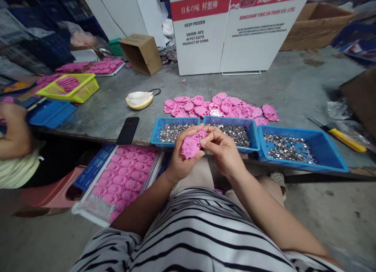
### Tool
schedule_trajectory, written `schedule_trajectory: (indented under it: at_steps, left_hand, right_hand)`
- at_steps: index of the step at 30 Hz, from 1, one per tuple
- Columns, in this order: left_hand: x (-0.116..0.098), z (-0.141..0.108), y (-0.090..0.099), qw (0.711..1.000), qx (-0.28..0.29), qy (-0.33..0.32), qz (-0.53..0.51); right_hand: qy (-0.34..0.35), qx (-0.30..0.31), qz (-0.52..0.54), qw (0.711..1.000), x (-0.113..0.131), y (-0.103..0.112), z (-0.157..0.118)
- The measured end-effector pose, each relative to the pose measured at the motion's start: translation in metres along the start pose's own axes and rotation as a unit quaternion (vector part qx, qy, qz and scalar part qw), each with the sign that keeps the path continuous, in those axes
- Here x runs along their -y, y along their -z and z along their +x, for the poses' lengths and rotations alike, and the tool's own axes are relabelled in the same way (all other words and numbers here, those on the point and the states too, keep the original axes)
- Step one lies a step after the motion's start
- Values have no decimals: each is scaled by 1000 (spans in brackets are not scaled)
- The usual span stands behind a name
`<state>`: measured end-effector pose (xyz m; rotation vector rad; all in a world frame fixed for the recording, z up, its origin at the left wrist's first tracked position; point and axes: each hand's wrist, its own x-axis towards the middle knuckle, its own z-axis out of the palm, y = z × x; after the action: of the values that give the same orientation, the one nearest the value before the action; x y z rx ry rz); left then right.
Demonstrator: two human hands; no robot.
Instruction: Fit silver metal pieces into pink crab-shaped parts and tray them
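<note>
Head view: left grip (179,162) holds pink piece (190,147); right grip (225,151) touches it.

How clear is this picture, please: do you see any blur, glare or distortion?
Head view: the white carton flares toward its top, suggesting wide-angle distortion; head view: stacked crates at far left look smeared; head view: metal pieces glint, while the held pink piece looks clearer.

I got dim-ish, cool, diffuse light; metal bits (289,150) glinted, shadow sat under the table (305,80), wide-angle stretch + blur softened L/R edges.
</note>
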<state>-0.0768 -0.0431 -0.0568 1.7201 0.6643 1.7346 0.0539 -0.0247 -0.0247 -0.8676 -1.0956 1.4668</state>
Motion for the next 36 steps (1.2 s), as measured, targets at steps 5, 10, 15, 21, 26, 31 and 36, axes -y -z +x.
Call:
schedule_trajectory:
  at_steps: [5, 10, 15, 21, 26, 31, 36]
  left_hand:
    - [1, -2, -2, 999, -23, 24, -9]
    - [2, -2, -7, 979, -91, 143, -110]
    - [-5, 5, -12, 938, -140, 231, -216]
    - [-9, 8, -13, 918, -186, 274, -218]
    - [-14, 7, -9, 906, -207, 312, -196]
    - [-22, 6, 1, 875, -203, 378, -226]
    - [-28, 5, 10, 831, -165, 475, -237]
  right_hand:
    - [36, 1, -2, 999, -10, 0, 2]
    - [38, 9, 62, 997, -13, 0, 5]
    - [25, 9, 58, 998, -10, 0, 6]
    - [10, 3, 59, 998, -12, 2, 2]
    - [18, 19, 22, 999, -17, 8, 0]
    - [123, -62, -181, 974, -1, 40, 28]
    - [65, -188, -631, 750, 50, 111, 45]
